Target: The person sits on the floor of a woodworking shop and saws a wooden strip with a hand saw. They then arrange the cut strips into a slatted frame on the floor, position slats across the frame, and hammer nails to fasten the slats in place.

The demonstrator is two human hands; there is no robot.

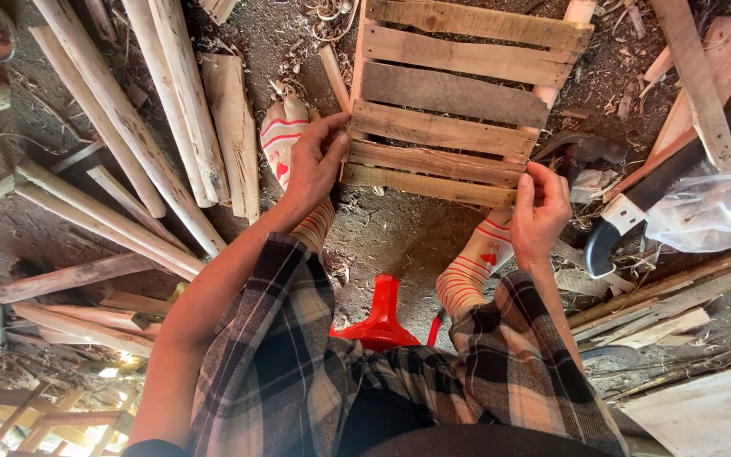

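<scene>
Plaid brown-black trousers (298, 355), striped cream socks (285, 140) with red hearts

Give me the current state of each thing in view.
Slatted wooden panel: flat on the ground, held at its near edge.
Left hand: gripping the panel's near left corner.
Right hand: pinching the near right corner.
Handsaw: lying idle on the ground.
Clear plastic bag: crumpled.

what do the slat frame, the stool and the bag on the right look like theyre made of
Slat frame, gripped at its near corners by the left hand and right hand: bare, unpainted wood, grain and rough edges showing. Stool: probably moulded plastic, glossy uniform red. Bag: thin clear plastic film, crinkled and shiny.
</scene>
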